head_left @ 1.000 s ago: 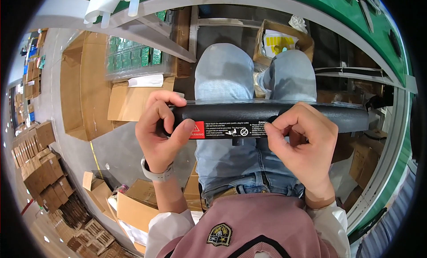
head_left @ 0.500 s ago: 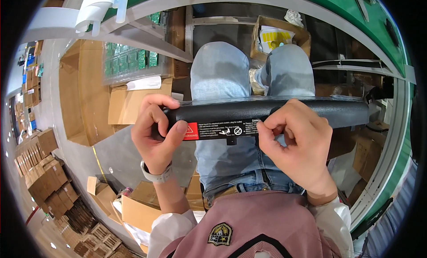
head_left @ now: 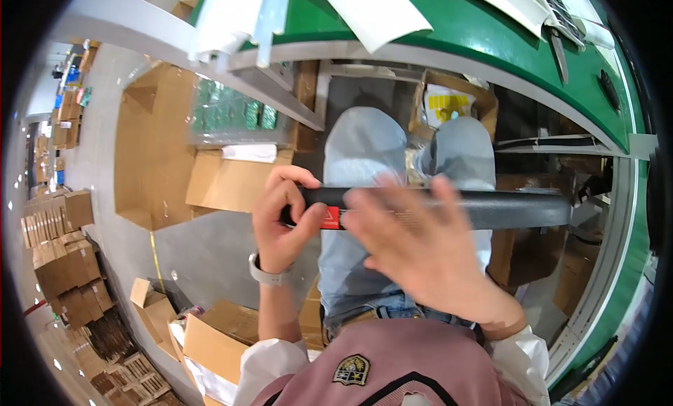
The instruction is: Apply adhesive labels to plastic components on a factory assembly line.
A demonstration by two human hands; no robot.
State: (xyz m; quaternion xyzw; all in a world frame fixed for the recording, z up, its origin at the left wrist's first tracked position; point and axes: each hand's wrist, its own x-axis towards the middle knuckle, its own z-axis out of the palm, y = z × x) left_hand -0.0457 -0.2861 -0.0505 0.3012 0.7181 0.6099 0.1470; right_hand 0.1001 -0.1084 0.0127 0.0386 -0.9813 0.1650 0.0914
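A long black plastic housing lies crosswise above my lap, rounded along its length. My left hand is closed around its left end, thumb in front and fingers behind. A warning label with a red patch is on the housing beside my left thumb. My right hand is stretched flat across the label and the middle of the housing, its fingers apart and smeared by motion. It covers most of the label. A grey watch band is on my left wrist.
A green worktop with white curved pieces and scissors runs ahead and right. Below it stands a carton with papers. Left are a large open carton, a clear tray of green boards, and stacked boxes.
My right hand has gone from a pinch at the label to a flat, moving palm over it. The view has shifted, bringing more of the worktop into sight. My left hand keeps its hold.
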